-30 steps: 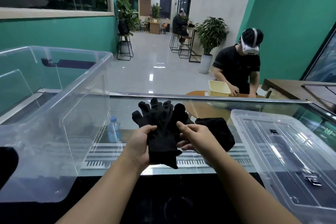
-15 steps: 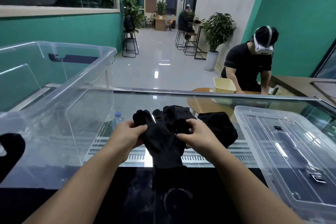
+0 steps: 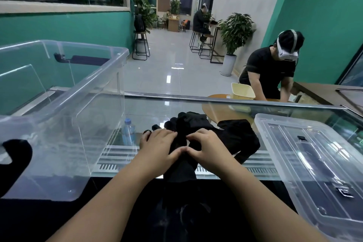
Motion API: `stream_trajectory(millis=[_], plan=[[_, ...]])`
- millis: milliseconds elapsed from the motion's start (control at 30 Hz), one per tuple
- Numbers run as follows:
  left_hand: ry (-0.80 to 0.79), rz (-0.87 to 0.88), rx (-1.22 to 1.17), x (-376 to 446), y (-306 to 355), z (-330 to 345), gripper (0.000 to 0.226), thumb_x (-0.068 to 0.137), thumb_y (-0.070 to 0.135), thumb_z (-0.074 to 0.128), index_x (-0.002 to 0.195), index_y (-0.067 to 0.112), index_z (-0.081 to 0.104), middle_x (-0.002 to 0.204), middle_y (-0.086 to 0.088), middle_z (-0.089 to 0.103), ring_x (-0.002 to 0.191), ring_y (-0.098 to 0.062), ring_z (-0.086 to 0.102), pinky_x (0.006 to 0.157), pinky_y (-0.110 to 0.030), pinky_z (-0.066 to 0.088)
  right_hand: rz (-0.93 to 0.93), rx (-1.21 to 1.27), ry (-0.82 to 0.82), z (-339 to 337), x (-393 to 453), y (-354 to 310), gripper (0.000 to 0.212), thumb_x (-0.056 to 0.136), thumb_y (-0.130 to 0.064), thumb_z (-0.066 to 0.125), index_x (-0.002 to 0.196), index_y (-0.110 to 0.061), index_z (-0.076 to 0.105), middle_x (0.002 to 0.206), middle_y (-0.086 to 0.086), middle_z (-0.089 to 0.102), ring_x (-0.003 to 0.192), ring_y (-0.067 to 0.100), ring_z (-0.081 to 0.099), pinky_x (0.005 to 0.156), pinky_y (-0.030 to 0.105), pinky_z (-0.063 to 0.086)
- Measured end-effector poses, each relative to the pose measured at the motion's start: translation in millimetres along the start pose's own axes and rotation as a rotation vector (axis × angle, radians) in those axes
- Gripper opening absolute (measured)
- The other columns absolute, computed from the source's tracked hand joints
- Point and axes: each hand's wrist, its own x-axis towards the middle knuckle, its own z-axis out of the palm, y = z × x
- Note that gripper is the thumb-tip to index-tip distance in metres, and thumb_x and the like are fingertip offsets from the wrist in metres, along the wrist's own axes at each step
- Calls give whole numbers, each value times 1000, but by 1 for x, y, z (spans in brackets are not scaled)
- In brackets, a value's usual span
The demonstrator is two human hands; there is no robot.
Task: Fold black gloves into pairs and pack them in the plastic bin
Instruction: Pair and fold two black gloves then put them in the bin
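Head view, one entry. Left hand [image 3: 159, 148] and right hand [image 3: 206, 148]: both curled, pinching the stacked black knit gloves [image 3: 181, 155] between them on the glass counter [image 3: 157, 112]. Clear plastic bin [image 3: 64, 104]: left of left hand. Risk: limp fabric slides, halves misalign, fold springs open; dark counter edge hides cuffs.

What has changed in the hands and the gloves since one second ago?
Both hands, left and right, brought the black gloves down from the air onto the counter and now press on them, thumbs together. The clear bin, its lid and the other glove pile stayed in place.
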Motion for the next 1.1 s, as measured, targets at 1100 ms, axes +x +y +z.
stream_trajectory(millis=[1100], plan=[[53,56,-87,9,-4,-4,42,90,38,52,128,21,52,132,5,53,125,-16,44,111,-38,26,-69,-63,56,-21,0,4,30,86,-17,54,112,-27,66,119,-8,61,113,14,45,100,31,38]])
